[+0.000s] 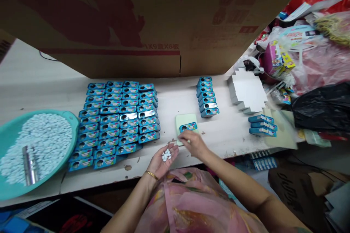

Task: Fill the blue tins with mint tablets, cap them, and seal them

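My left hand (162, 161) lies palm up near the table's front edge, cupping a small heap of white mint-like candies (166, 155). Just right of it, my right hand (194, 142) is closed in a pinch, fingertips over the front of a pale green square plate (179, 120), which looks like a small scale. What those fingers hold, if anything, is too small to make out. One blue tin (188, 127) with a round dark spot on its top rests on that plate, behind the right hand.
Rows of blue tins (117, 116) stand at left, beside a turquoise basin (71, 123) of candies with a metal scoop (30, 167). A single row of tins (206, 96) stands behind the plate. White cartons (248, 91), stacked tins (262, 125) and a large cardboard box (164, 18) surround the workspace.
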### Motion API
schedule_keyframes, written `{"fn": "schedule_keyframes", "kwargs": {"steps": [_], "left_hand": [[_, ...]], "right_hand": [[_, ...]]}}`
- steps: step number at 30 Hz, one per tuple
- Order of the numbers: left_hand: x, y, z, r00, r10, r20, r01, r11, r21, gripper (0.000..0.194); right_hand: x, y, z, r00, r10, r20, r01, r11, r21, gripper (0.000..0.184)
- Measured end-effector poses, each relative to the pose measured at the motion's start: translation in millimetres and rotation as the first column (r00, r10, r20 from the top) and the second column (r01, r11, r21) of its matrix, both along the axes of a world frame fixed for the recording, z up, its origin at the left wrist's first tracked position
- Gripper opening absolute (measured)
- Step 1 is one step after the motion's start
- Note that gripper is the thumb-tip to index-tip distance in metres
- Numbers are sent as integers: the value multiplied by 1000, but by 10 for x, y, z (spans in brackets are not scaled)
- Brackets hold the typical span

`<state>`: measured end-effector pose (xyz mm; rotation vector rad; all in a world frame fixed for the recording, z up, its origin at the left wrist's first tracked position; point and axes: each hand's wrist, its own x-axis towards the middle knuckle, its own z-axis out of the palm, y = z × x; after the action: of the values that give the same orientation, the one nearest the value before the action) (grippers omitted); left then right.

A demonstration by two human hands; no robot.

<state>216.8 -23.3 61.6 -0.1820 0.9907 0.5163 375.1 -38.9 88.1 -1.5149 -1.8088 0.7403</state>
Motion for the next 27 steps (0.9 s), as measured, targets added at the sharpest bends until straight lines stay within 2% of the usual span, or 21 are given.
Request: {"fn": "schedule_keyframes", "kwargs": {"steps": [2, 3, 4, 7, 8, 9, 12, 15, 22, 27], "left_hand": [[-45, -55, -28, 999, 14, 31, -13, 999, -38, 10], [-88, -81, -47, 999, 6, 41, -4, 999, -54, 9], [-146, -105, -70, 999, -11, 51, 15, 998, -65, 8], [-396, -172, -157, 998, -40, 46, 43, 998, -54, 12], [-491, -193, -189, 999, -24, 28, 25, 999, -46, 13], [-584, -212, -221, 1000, -5, 1, 5, 999, -44, 13], [-817, -264, -302, 995, 41, -86, -45, 998, -49, 13], [-952, -303, -343, 989, 70, -129, -78, 996, -53, 13], [-1090, -356, -322, 980, 123, -154, -132, 990, -50, 15], [-1186, -369, -339, 970, 160, -183, -173, 983, -62, 15]], "right_hand": [[-144, -119, 13, 990, 138, 10, -138, 990, 11, 13], [-153, -163, 3, 989, 147, 27, -148, 989, 29, 15], [-108, -191, -15, 994, 97, 47, -99, 994, 55, 16], [294, -176, -98, 970, -222, 104, 211, 972, 102, 23], [463, -144, -124, 950, -280, 138, 270, 959, 87, 28], [617, -105, -147, 943, -282, 177, 274, 959, 70, 34], [859, 21, -186, 949, -146, 279, 155, 988, -10, 51], [789, 119, -213, 939, -54, 339, 86, 993, -80, 58], [588, 183, -339, 910, 7, 414, 54, 989, -136, 61], [544, 202, -334, 894, 45, 446, 32, 986, -164, 55]]}}
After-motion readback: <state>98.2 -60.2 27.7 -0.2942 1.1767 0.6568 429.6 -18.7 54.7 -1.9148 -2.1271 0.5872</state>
